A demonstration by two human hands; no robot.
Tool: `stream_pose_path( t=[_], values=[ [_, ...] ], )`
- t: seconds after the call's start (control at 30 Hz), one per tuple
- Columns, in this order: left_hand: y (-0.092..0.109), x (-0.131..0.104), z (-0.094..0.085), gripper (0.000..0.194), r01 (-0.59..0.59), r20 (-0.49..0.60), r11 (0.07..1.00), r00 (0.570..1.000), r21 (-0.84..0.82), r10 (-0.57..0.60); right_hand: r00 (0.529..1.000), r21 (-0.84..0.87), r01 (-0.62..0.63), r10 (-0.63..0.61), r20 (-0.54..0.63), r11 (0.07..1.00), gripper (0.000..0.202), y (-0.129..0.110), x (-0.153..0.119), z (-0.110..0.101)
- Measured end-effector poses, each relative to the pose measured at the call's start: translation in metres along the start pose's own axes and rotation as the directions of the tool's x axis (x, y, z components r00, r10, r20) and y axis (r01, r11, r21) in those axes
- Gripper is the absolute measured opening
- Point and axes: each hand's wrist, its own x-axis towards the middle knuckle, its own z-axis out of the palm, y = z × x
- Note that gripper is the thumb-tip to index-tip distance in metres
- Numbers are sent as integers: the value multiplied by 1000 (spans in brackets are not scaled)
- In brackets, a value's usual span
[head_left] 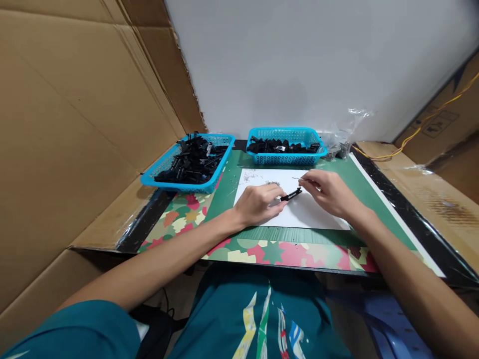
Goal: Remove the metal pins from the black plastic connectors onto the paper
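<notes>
My left hand [264, 203] rests over a white sheet of paper [318, 217] with its fingers closed on a small black plastic part [292, 194], which points up and to the right. In my right hand [329, 192] a thin pair of tweezers [305, 179] is pinched, its tip pointing left above the paper. Just beyond my left fingers lies a pile of tiny metal pieces [273, 183], partly hidden by that hand. More tiny pieces [249, 175] are scattered at the paper's upper left corner.
A blue basket [149, 178] heaped with long black parts stands at the left. Another blue basket [286, 158] with black parts is at the back. Beside it sits a clear plastic bag [337, 142]. Cardboard walls [93, 99] flank the table; a yellow cable [407, 139] runs at right.
</notes>
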Motion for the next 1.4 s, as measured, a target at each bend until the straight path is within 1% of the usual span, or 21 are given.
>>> stream_pose_path(
  t=[0.07, 0.13, 0.23, 0.33, 0.4, 0.47, 0.57, 0.87, 1.0, 1.2, 1.33, 1.4],
  values=[
    [1, 0, -1, 15, 0, 9, 1000, 1000, 2, 0, 997, 17, 77, -77, -28, 997, 40, 0, 1, 2],
    [3, 0, -2, 13, 0, 30, 1000, 1000, 3, 0, 994, 46, 92, -89, -62, 995, 42, -1, 1, 2],
    [3, 0, -2, 12, -6, 73, 1000, 997, 2, 5, 998, 157, 2, 8, -65, 988, 46, -5, 2, 4],
    [2, 0, 0, 11, -6, 92, 1000, 996, -1, 6, 996, 320, -80, 84, 0, 944, 47, -9, 4, 13],
    [1, -1, 1, 11, -10, 87, 1000, 996, 6, 10, 995, 369, -101, 92, 42, 924, 46, -11, 5, 20],
    [0, -1, 2, 11, -19, 76, 1000, 997, 18, 18, 994, 360, -104, 88, 62, 927, 42, -11, 5, 27],
    [0, -1, 3, 11, -25, 75, 999, 997, 24, 23, 995, 331, -98, 86, 52, 939, 36, -10, 5, 31],
    [0, -1, 3, 13, -25, 84, 999, 996, 35, 22, 996, 249, -81, 69, 56, 965, 27, -9, 6, 30],
    [0, -1, 4, 15, -50, 77, 998, 996, 24, 48, 997, 235, -67, 58, 46, 970, 28, -10, 6, 30],
    [-1, -1, 3, 14, -27, 64, 1000, 998, -6, 27, 1000, 231, -1, 1, 0, 973, 30, -11, 5, 32],
    [-1, 1, 0, 13, 25, 75, 998, 997, -49, -21, 1000, 192, 26, -22, -20, 981, 35, -11, 5, 34],
    [-1, 1, -1, 12, 57, 85, 996, 995, -66, -51, 999, 212, 37, -33, -22, 977, 35, -11, 4, 35]
  ],
)
